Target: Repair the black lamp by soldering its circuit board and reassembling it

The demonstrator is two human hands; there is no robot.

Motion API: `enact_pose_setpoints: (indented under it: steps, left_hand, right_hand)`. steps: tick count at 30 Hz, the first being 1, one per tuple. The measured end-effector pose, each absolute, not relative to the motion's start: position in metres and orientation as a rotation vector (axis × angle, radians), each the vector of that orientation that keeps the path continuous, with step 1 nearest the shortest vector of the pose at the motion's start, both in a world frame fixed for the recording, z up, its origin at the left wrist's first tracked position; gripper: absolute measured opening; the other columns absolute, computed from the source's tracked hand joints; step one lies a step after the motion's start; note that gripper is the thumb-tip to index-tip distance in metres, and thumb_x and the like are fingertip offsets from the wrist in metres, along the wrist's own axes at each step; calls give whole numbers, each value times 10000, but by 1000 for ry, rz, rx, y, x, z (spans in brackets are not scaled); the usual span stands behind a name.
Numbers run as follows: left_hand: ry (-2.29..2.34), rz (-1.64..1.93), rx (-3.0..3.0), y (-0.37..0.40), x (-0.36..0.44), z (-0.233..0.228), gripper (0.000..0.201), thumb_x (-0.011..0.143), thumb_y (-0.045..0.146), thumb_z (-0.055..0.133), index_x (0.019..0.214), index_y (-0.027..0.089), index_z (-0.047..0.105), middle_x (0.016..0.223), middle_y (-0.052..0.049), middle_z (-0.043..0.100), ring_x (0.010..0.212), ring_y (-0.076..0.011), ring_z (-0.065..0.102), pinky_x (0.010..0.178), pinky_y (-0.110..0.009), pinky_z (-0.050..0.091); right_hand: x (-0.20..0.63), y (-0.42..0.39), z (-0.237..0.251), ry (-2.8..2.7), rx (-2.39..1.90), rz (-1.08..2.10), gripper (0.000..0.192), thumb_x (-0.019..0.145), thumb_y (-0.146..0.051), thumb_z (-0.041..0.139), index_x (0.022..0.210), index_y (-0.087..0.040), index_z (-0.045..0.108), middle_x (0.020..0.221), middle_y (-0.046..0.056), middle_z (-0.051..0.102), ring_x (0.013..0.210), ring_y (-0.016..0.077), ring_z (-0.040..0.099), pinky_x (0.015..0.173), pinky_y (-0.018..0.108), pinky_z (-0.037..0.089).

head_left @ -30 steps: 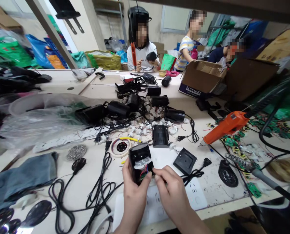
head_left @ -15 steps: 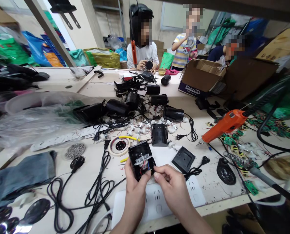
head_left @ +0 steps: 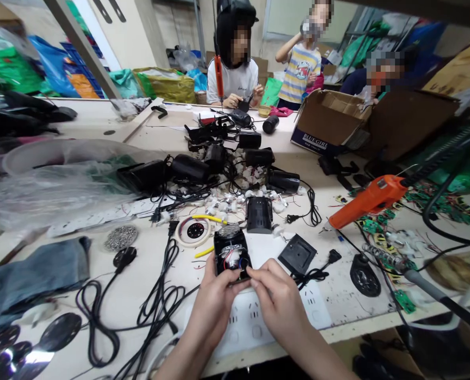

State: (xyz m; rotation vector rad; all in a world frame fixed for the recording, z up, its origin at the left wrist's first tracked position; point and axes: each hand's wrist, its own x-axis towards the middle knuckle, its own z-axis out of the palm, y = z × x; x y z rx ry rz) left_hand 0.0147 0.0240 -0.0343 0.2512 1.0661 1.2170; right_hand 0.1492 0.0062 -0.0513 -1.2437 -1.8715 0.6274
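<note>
My left hand (head_left: 213, 298) holds an open black plastic housing (head_left: 230, 256) from below; a small motor and red and blue wires show inside it. My right hand (head_left: 276, 298) pinches the housing's lower right edge with its fingertips. Both hands hover over a white power strip (head_left: 258, 324) at the table's front edge. A square black cover plate (head_left: 298, 255) lies just right of the housing. A black cylindrical part (head_left: 259, 215) stands behind it.
Black power cords (head_left: 155, 301) sprawl to the left beside a grey cloth (head_left: 29, 277). An orange power screwdriver (head_left: 367, 200) hangs at right over green circuit boards (head_left: 381, 229). A pile of black device bodies (head_left: 219, 169) fills mid-table. A cardboard box (head_left: 327, 121) and three people sit at the far side.
The housing has turned so its open side faces me more squarely, and my hands have shifted slightly up and right. My right fingers moved onto its lower edge.
</note>
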Motion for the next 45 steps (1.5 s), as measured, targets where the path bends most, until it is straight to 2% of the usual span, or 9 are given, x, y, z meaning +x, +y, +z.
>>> enact_pose_setpoints:
  steps: [5,10,15,19,24,27,30,36,45]
  left_hand:
    - [1047,1215,239,26,16,-35,564,608,115,679,1130,213,488,878,-25,673,789,-167,615,697,-303,543]
    - [1060,1235,255,27,19,-31,577,601,122,676,1136,224,488,886,-23,667,764,-155,599,657,-266,521]
    - [1086,1244,244,27,21,-30,727,574,121,691,1254,246,467,931,-28,660,760,-146,588,638,-241,501]
    - [1081,1239,237,28,21,-30,802,555,110,725,1298,234,452,879,-17,669,728,-135,585,676,-253,510]
    - [1053,1198,330,28,14,-29,946,517,120,843,1352,194,403,896,-40,699,773,-161,629,793,-303,516]
    - [993,1124,388,23,10,-29,995,518,123,863,1386,204,384,1016,-78,706,872,-198,650,819,-305,496]
    - [973,1058,407,17,10,-29,988,499,114,856,1382,216,426,1075,-73,702,943,-213,634,844,-295,469]
    - [966,987,454,11,12,-30,948,440,91,855,1321,228,534,1088,-52,703,1016,-237,598,897,-300,424]
    - [878,928,460,6,16,-36,789,431,93,869,1178,209,642,1057,-78,710,1018,-274,611,924,-342,430]
  right_hand:
    - [152,11,-49,-1809,-1299,694,254,934,-113,477,1034,-124,710,828,63,617,769,182,622,688,275,496]
    - [148,9,-48,-1812,-1298,564,220,930,-106,466,941,-113,686,799,63,597,737,180,609,658,272,489]
    - [140,2,-55,-1975,-1278,318,317,966,-107,359,1042,-50,662,755,76,531,649,205,559,565,308,471]
    - [135,-1,-59,-2000,-1271,247,304,960,-74,351,1096,-11,616,772,93,547,672,219,560,603,336,498]
    - [140,-5,-42,-1966,-1280,530,313,959,-69,350,1151,-116,593,874,79,572,772,213,591,686,333,513]
    - [154,-6,-26,-1864,-1290,699,246,948,-97,423,1013,-207,633,948,43,582,862,170,613,755,272,509]
    - [171,-5,-11,-1809,-1294,604,180,953,-127,474,899,-212,623,944,26,597,897,145,613,766,231,492]
    - [189,1,3,-1761,-1248,410,152,955,-114,502,930,-203,623,913,28,609,867,139,612,749,226,496]
    - [184,1,-7,-1750,-1233,469,119,942,-129,553,966,-227,617,924,36,620,828,159,634,709,245,538]
